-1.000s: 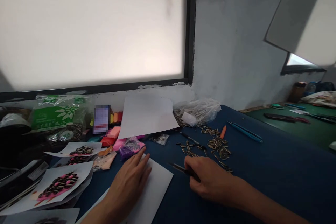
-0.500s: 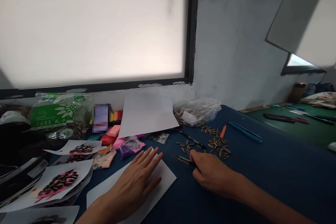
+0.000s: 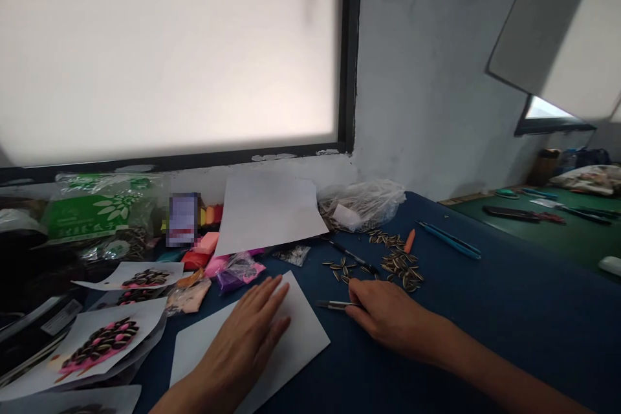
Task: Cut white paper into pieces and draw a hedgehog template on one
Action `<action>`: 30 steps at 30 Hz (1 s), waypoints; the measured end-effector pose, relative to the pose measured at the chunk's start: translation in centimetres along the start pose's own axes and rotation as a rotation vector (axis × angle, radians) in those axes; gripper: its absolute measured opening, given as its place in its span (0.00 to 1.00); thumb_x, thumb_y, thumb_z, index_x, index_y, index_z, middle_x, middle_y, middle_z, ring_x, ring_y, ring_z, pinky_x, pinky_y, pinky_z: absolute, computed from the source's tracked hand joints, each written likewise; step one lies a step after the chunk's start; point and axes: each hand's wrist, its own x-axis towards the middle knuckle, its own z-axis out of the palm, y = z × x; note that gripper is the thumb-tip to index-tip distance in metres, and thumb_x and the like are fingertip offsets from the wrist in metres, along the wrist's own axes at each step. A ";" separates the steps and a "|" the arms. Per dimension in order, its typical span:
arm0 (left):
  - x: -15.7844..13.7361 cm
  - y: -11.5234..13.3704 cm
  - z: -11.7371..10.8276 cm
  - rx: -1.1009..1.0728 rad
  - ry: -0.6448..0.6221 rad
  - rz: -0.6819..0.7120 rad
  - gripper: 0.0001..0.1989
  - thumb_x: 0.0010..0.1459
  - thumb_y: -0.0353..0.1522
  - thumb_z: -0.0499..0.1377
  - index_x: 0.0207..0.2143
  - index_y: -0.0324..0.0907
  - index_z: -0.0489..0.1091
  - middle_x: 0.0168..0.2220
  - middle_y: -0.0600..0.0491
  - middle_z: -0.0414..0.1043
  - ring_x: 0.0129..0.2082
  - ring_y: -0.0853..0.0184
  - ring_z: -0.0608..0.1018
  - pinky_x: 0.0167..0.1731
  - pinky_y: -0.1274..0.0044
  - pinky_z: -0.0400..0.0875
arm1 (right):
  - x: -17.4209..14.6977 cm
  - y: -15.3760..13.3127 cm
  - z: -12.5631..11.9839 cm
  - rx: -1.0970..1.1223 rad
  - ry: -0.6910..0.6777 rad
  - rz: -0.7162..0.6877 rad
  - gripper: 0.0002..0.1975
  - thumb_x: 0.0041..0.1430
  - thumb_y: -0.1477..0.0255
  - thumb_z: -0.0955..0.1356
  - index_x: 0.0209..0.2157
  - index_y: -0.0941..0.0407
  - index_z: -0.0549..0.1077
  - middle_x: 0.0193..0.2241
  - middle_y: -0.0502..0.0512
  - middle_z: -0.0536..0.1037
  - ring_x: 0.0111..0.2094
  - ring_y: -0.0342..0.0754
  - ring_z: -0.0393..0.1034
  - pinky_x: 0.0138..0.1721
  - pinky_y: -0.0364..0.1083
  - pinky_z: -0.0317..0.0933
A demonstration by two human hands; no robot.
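Note:
My left hand (image 3: 250, 330) lies flat with fingers stretched over a white sheet of paper (image 3: 295, 336) on the dark blue tabletop. Closed around the handle of a slim craft knife or similar thin metal-tipped tool (image 3: 336, 305) is my right hand (image 3: 381, 307); its tip points left toward the paper, apart from the sheet. Just beyond the right hand lie striped sunflower seeds (image 3: 402, 269) and a black pen (image 3: 353, 257). A small orange stick (image 3: 410, 241) rests by the seeds.
Pictures decorated with seeds and pink clay (image 3: 101, 343) overlap at the left. Behind them stands a green seed bag (image 3: 92, 213). Colourful clay packets (image 3: 237, 272), a large white sheet (image 3: 272, 217) and a clear plastic bag (image 3: 363, 204) line the wall. Blue tweezers (image 3: 449, 239) lie at right.
The paper under my left hand has turned slightly and shifted right. The tool in my right hand has swung to a more level angle. The view has moved a little.

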 end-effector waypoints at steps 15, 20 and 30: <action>0.2 -1.2 3.1 0.055 0.215 -0.027 0.29 0.70 0.44 0.44 0.66 0.39 0.60 0.65 0.44 0.60 0.64 0.46 0.62 0.59 0.53 0.61 | -0.3 -0.4 -0.3 0.049 -0.019 -0.011 0.08 0.67 0.72 0.63 0.32 0.56 0.69 0.32 0.56 0.76 0.31 0.50 0.70 0.29 0.44 0.54; 0.3 -1.6 3.5 0.032 0.264 -0.041 0.28 0.69 0.43 0.45 0.65 0.39 0.61 0.63 0.41 0.63 0.62 0.45 0.66 0.56 0.51 0.65 | -0.4 -0.6 -0.5 0.041 -0.031 -0.023 0.08 0.67 0.72 0.63 0.32 0.56 0.70 0.31 0.55 0.76 0.30 0.50 0.70 0.28 0.44 0.53; 1.0 -2.6 1.3 -0.096 0.348 -0.067 0.29 0.65 0.44 0.49 0.65 0.44 0.60 0.64 0.45 0.63 0.61 0.49 0.68 0.52 0.58 0.72 | -0.3 -0.3 -0.6 0.083 -0.015 -0.026 0.09 0.68 0.70 0.63 0.33 0.56 0.70 0.30 0.54 0.76 0.28 0.48 0.69 0.26 0.44 0.52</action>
